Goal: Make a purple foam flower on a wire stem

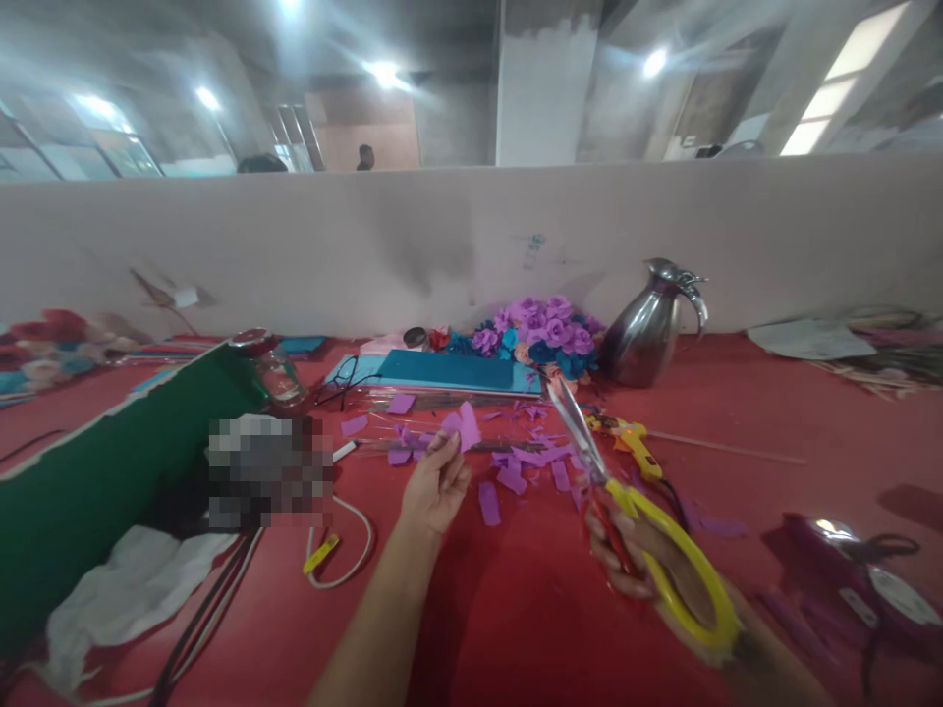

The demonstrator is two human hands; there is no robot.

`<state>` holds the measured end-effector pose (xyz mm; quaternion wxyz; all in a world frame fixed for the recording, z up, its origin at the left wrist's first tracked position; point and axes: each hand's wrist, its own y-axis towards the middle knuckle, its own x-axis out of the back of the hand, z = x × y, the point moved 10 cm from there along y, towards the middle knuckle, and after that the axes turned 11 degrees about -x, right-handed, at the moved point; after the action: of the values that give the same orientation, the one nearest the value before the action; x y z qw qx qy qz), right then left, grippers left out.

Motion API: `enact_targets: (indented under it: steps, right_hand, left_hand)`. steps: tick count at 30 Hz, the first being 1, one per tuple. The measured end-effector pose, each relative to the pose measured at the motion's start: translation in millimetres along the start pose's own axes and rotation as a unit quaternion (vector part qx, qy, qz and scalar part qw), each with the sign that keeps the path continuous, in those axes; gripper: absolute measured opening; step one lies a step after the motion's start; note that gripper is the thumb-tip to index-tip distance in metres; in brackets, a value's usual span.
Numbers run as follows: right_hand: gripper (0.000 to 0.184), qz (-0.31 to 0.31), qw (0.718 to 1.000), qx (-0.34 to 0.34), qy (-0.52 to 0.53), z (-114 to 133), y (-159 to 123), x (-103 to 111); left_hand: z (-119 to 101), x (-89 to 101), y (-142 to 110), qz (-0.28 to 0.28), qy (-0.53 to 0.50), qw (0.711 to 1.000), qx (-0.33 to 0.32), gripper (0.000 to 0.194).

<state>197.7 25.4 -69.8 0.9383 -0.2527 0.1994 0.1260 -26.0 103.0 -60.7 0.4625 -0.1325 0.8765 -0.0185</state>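
Note:
My left hand [438,483], fingers closed in a pinch, holds a purple crepe paper piece [470,428] above the table. In my right hand [626,550] is a large pair of scissors [589,444] with yellow handles, its blades pointing up and away from me. Something red [613,535] also shows at the right fingers; I cannot tell whether it is a separate tool. Purple paper scraps [512,476] lie scattered between and beyond the hands. A yellow glue gun [639,450] rests on the table just past the scissors.
On the red table [501,628], paper flowers [545,329] and a steel jug [648,329] stand by the partition [331,245]. Blue sheets [449,370], eyeglasses [346,383] and a jar [272,373] sit left of them. A green board [118,491] borders the left; a cable [364,550] loops nearby.

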Motion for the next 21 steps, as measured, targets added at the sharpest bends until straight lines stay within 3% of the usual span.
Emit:
enact_targets:
  steps: [3, 7, 13, 18, 21]
  right_hand:
    - [0.045, 0.083, 0.988, -0.092, 0.088, -31.0, -10.6, -30.5]
    - [0.053, 0.227, 0.946, -0.181, 0.145, -72.4, -20.4, -72.8]
    - [0.053, 0.217, 0.955, -0.149, 0.138, -93.5, -12.7, -83.9]
    - [0.05, 0.162, 0.969, -0.156, 0.103, -96.6, -11.1, -74.7]
    - [0.051, 0.145, 0.974, -0.151, 0.086, -94.4, -13.4, -72.0]
  left_hand:
    - [1.7, 2.9, -0.4, -0.01, 0.008, 1.0, 0.004, 0.027]
    - [4.1, 2.1, -1.6, 0.001, 0.031, 1.0, 0.004, 0.031]
    - [4.4, -3.3, -0.9, 0.022, 0.059, 0.998, -0.01, 0.034]
    - [4.6, -9.2, -2.7, 0.047, 0.095, 0.994, -0.016, 0.032]
    - [5.6, -5.0, -2.6, 0.032, 0.109, 0.994, -0.01, 0.028]
